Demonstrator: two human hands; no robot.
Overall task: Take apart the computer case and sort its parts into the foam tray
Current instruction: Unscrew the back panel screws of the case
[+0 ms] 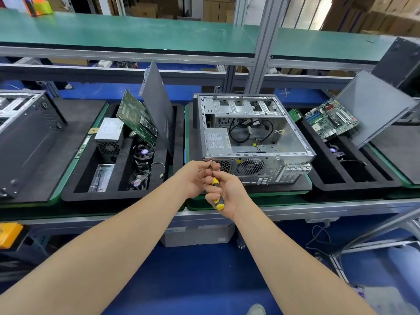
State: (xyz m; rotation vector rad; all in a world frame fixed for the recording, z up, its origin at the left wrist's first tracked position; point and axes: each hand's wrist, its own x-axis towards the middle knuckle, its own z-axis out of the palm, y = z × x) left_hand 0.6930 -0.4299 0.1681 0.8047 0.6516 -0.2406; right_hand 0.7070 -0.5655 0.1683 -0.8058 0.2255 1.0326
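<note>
Right now my right hand (227, 194) grips the screwdriver (215, 181) by its yellow and black handle; the fingers (204, 170) of my left hand (193, 176) pinch its shaft near the tip; the case (254, 137) lies on its side, open on top, on the counter (318, 206) just beyond both hands; the tip meets its rear panel's upper left corner; the tray (109, 195) sits left of it, holding a power supply (109, 135), fans (142, 155) and a board (136, 117).
</note>
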